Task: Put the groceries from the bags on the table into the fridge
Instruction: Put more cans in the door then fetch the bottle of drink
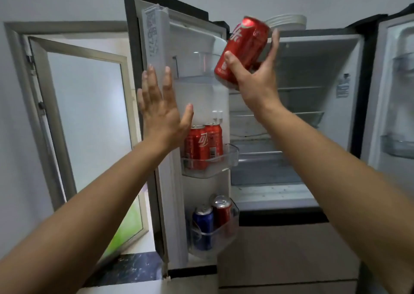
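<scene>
Forearms first: left forearm (89,195) and right forearm (336,170) both stretch up from the bottom of the view, bare to the wrist.

Now the fingers (274,44). On the right hand (257,80) they're wrapped round the far side of a red can (244,47), thumb pressing the near side, so it's a full grip across the body. The can is tilted, top leaning up and to the right. It's held high, in front of the gap between the left door (156,35) and the open fridge cabinet (298,74), about level with the top door bin (197,65).

The left hand (161,112) is flat, digits straight and spread, grasping nothing. It's right at the door's inner edge, though whether it touches I can't tell.

How will that can handle? Stiff if it's full, I'd say, with some heft, and smooth-walled, maybe slick. Thin metal dents if it's squeezed hard or dropped. Round the middle of the body looks like the right hold, and it wants setting down upright.

Outward now. The middle bin (233,157) carries two red cans (201,143) side by side. The lower bin (212,242) has a blue can (203,224) and another red one (224,210). Shelves (298,89) run across the cabinet. The right door (394,91) is swung wide, stacked plates (289,21) sit on top of the fridge, and there's an open window (89,105) off to the left. No table or bags in view.
</scene>
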`<action>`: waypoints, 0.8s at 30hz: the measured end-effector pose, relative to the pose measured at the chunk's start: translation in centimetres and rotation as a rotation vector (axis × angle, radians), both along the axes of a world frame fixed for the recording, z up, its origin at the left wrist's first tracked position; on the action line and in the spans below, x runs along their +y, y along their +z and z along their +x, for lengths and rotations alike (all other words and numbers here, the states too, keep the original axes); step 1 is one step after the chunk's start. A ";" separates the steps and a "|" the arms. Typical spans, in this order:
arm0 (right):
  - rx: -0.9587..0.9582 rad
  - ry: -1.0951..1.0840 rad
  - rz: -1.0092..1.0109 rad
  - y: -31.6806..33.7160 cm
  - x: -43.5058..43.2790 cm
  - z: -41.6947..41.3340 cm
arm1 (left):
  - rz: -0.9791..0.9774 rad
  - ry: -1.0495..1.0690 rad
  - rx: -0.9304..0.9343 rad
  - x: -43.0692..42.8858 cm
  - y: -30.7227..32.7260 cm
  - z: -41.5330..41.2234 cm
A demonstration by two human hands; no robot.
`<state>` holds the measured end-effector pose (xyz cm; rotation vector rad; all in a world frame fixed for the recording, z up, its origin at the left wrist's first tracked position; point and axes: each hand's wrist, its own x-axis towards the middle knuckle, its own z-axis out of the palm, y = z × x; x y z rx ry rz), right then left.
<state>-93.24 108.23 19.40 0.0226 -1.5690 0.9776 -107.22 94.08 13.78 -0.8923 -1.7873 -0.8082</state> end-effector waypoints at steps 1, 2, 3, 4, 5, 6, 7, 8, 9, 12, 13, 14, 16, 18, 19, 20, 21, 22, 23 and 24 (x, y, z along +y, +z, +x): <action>0.028 0.015 0.003 1.4 0.5 -0.9 | 0.007 -0.002 -0.023 0.4 0.0 -0.7; 0.049 0.030 0.001 2.7 1.0 -1.7 | 0.016 -0.020 -0.039 0.8 -0.1 -1.2; 0.065 0.043 0.002 4.0 1.5 -2.4 | 0.030 -0.036 -0.039 1.2 -0.3 -1.7; 0.075 0.053 0.008 5.1 2.1 -3.1 | 0.053 -0.046 -0.023 1.6 -0.5 -2.1; 0.077 0.059 0.018 6.2 2.5 -3.7 | 0.083 -0.050 -0.003 2.0 -0.6 -2.3; 0.067 0.057 0.029 7.1 2.9 -4.3 | 0.115 -0.054 0.014 2.3 -0.7 -2.5; 0.048 0.050 0.044 7.9 3.4 -4.9 | 0.144 -0.057 0.028 2.5 -0.7 -2.6; 0.016 0.045 0.061 8.6 3.8 -5.5 | 0.166 -0.058 0.038 2.8 -0.8 -2.6; -0.031 0.045 0.081 9.3 4.1 -6.2 | 0.180 -0.055 0.048 2.9 -0.9 -2.6; -0.201 0.051 0.144 10.5 4.7 -7.6 | 0.192 -0.049 0.072 3.1 -1.0 -2.6; -0.261 0.041 0.172 10.7 4.8 -7.8 | 0.192 -0.048 0.079 3.1 -1.0 -2.6; -0.323 0.026 0.211 10.9 4.9 -8.0 | 0.190 -0.048 0.085 3.1 -0.9 -2.5; -0.446 0.017 0.299 11.1 4.7 -8.2 | 0.186 -0.045 0.094 3.1 -0.8 -2.5; -0.534 0.047 0.322 11.4 4.4 -8.4 | 0.186 -0.042 0.092 3.1 -0.8 -2.4; -0.557 0.064 0.311 11.5 4.3 -8.4 | 0.184 -0.041 0.088 3.0 -0.8 -2.3; -0.569 0.076 0.306 11.6 4.2 -8.5 | 0.183 -0.040 0.083 3.0 -0.8 -2.3; -0.581 0.084 0.311 11.7 4.2 -8.5 | 0.181 -0.039 0.077 2.9 -0.7 -2.3; -0.592 0.091 0.325 11.7 4.3 -8.6 | 0.179 -0.039 0.073 2.9 -0.7 -2.3; -0.599 0.096 0.343 11.6 4.3 -8.6 | 0.178 -0.040 0.074 2.9 -0.7 -2.3; -0.600 0.101 0.356 11.5 4.4 -8.5 | 0.179 -0.042 0.077 2.9 -0.7 -2.3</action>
